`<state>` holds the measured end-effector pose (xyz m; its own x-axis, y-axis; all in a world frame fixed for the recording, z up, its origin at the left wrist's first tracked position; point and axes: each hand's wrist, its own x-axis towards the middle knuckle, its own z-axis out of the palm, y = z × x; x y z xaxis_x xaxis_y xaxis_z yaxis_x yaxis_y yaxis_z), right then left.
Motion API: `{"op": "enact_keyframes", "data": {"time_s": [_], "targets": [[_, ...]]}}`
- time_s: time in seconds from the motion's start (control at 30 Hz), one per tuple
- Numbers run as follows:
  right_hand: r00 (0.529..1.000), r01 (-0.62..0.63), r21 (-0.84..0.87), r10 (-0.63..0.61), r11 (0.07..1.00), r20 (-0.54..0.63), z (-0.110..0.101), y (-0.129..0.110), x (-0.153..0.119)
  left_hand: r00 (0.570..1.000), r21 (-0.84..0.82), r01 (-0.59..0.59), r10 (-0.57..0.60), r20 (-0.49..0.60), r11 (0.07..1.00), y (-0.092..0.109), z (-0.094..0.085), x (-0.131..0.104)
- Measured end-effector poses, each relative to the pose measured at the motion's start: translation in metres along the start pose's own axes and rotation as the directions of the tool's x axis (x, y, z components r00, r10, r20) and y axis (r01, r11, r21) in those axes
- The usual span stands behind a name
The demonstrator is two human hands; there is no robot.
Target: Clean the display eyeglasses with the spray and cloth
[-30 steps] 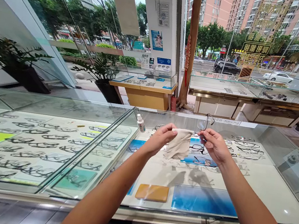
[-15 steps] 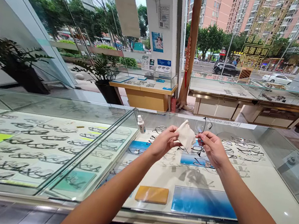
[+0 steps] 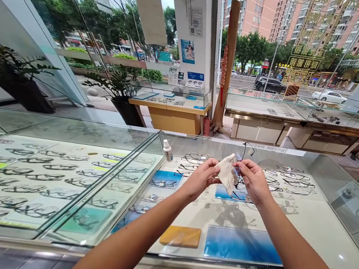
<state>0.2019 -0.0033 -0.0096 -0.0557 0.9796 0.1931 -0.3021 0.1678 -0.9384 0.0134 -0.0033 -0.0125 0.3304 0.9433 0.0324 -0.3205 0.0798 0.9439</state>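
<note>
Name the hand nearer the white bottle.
Left. The left hand is right of the white bottle; the right hand is farther right, beyond the cloth.

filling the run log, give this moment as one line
left hand: pinching cream cloth | right hand: holding eyeglasses | cloth: close by eyeglasses, contact unclear | white bottle: left of both hands

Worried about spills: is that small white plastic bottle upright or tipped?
Upright: the small white plastic bottle stands with its cap uppermost, labelled body below.
</note>
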Motion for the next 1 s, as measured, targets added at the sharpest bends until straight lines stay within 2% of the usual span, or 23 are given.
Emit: {"op": "enact_keyframes", "data": {"time_s": [0.07,0.2,0.53,0.7,0.87,1.0], "targets": [[1.000,0.011,0.004,-0.011,1.000,-0.013,0.000,-0.001,-0.001,1.000,0.013,0.018,-0.018,-0.002,1.000,0.001,0.001,0.000],[0.999,0.012,0.031,-0.012,0.999,-0.031,0.001,0.000,-0.001,0.997,0.064,0.044,-0.047,0.061,0.997,0.002,0.004,-0.004],[0.997,0.008,0.039,-0.005,0.999,-0.075,0.004,0.003,-0.002,0.991,0.109,-0.129,0.124,0.047,0.986,0.001,0.006,-0.006],[0.995,0.027,0.025,-0.024,0.999,-0.094,0.006,0.004,-0.003,0.975,0.117,-0.216,0.221,-0.025,0.969,-0.002,0.007,-0.008],[0.995,0.018,0.091,-0.008,0.996,-0.104,0.010,0.007,-0.007,0.955,0.225,-0.297,0.287,0.074,0.928,-0.004,0.007,-0.009],[0.996,0.000,0.126,0.011,0.992,-0.088,0.016,0.008,-0.011,0.953,0.244,-0.299,0.304,0.021,0.922,-0.009,0.010,-0.009]]}}
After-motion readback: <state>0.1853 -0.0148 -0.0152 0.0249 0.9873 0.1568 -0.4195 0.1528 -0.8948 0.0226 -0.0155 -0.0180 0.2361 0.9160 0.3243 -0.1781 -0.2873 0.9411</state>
